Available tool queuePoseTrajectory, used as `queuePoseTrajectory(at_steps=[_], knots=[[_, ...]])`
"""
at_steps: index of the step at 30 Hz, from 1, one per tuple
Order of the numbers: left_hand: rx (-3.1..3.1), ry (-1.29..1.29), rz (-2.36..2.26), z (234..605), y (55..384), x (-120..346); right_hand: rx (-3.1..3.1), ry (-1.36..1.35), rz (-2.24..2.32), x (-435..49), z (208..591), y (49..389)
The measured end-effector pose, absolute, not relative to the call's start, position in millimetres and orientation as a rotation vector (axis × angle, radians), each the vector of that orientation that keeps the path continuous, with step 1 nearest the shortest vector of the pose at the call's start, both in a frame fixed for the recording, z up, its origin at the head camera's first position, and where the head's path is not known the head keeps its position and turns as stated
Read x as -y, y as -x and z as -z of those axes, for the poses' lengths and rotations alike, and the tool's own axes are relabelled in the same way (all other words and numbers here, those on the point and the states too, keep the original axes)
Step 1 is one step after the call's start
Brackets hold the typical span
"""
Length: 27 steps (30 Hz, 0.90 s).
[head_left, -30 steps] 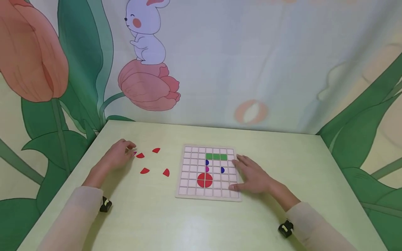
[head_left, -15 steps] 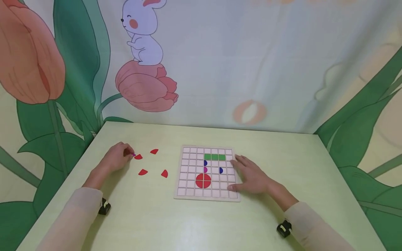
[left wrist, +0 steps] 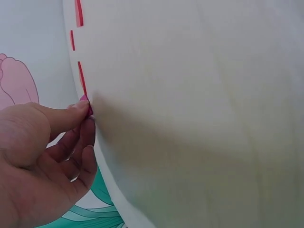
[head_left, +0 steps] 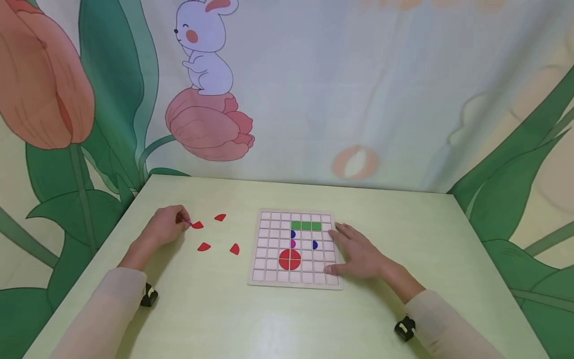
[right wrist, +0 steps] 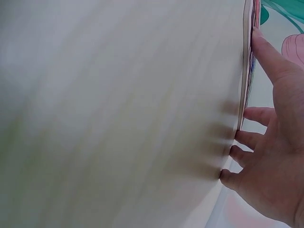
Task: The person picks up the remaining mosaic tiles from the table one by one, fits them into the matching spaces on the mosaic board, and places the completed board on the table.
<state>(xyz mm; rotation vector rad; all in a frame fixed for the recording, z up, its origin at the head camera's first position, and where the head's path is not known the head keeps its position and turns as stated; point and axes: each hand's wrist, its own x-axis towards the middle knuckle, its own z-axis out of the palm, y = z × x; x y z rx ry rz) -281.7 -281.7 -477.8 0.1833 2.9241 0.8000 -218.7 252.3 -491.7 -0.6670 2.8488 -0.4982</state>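
Left hand (head_left: 167, 225) has drawn its fingers together since a second ago and pinches a magenta piece (left wrist: 90, 111) just beside a red wedge (head_left: 197, 225) on the table (head_left: 202, 309), seemingly secured; the right hand (head_left: 358, 252), fingers spread, touches the gridded board (head_left: 261, 253) at its right edge.

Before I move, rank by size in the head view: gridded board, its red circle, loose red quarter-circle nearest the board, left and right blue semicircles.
1. Gridded board
2. Red circle
3. Loose red quarter-circle
4. Left blue semicircle, right blue semicircle: too alike to rank
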Motion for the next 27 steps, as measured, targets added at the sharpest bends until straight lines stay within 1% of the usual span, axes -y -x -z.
queuePoseTrajectory(at_steps=[4, 8, 15, 21, 27], knots=[[-2.962, -0.193, -0.790, 470.5, 275.5, 276.8, -2.840, 0.669, 0.499, -250.6, 490.4, 219.2], [-3.004, -0.252, -0.821, 455.6, 272.2, 257.4, -2.831, 0.667, 0.502, -249.5, 486.9, 217.0], [-2.954, -0.360, -0.935, 429.7, 283.0, 202.5, -2.856, 0.676, 0.495, -250.0, 481.4, 217.9], [-2.863, -0.466, -0.963, 426.2, 287.0, 151.0, -2.849, 0.671, 0.507, -251.3, 485.5, 216.2], [-2.767, -0.622, -0.984, 425.2, 290.4, 113.4, -2.852, 0.684, 0.523, -249.8, 486.1, 215.9]])
